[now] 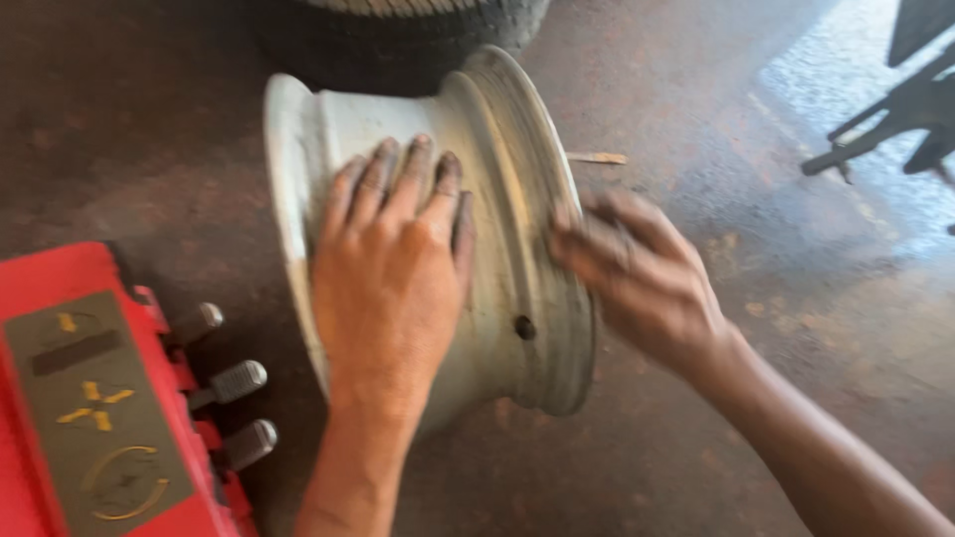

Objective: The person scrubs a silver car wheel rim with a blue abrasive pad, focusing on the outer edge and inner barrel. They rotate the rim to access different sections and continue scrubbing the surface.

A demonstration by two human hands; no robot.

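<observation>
Floor: stained concrete floor (756,418), the wheel rim (497,229) standing on edge on it.
Grip: my left hand (393,288) lies flat on the barrel, clasping nothing; my right hand (642,278) is blurred on the outer lip, I cannot tell its hold.
Handling: probably heavy, stiff, dusty; take the lips.
Around: tyre (398,35) behind the rim, red machine (90,398) with pedals (234,383) left of it.

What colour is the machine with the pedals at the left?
Red, with a grey panel bearing yellow symbols; head view.
</observation>
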